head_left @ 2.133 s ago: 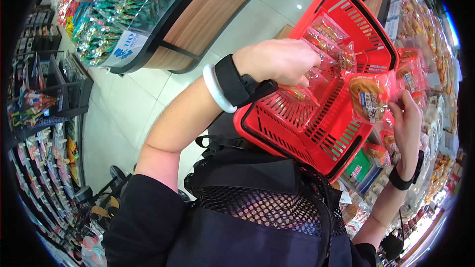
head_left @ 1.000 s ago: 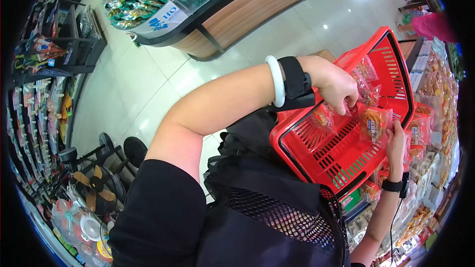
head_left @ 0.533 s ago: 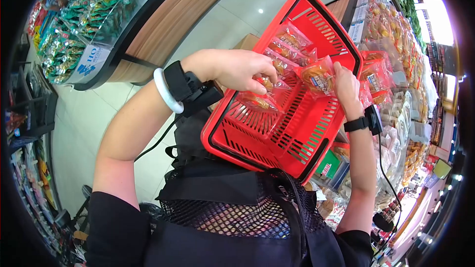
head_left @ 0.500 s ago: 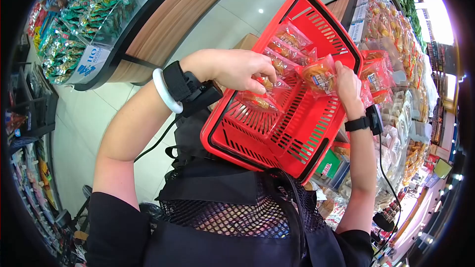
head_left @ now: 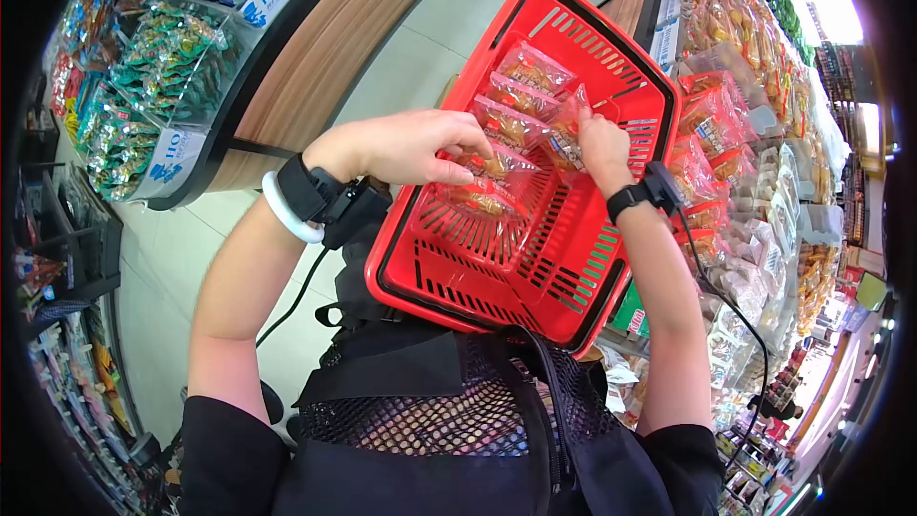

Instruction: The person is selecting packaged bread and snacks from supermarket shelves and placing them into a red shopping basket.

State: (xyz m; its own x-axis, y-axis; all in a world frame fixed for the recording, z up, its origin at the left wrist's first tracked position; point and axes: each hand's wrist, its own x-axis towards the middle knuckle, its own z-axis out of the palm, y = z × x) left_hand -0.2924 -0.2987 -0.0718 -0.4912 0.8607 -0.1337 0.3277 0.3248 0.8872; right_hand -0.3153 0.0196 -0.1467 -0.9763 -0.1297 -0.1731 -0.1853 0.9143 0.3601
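My right hand pinches the upper edge of a clear-wrapped pastry packet, which stands tilted inside a red plastic shopping basket. Along the basket's left side lies a row of several similar wrapped pastries, with red and clear wrapping. Over the near end of that row is my left hand, palm down, its fingers loosely curled and the thumb apart from them. Its fingertips are right at a wrapped pastry; another pastry packet lies just below the thumb.
On the right, a shelf holds red-wrapped packets and other bagged goods. A wood-panelled counter with bins of green-wrapped sweets stands on the left. Pale floor tiles show between them. A black mesh bag hangs against my body.
My right hand has moved left and lowered its packet against the row of pastries. The basket and my left hand have shifted slightly left in view.
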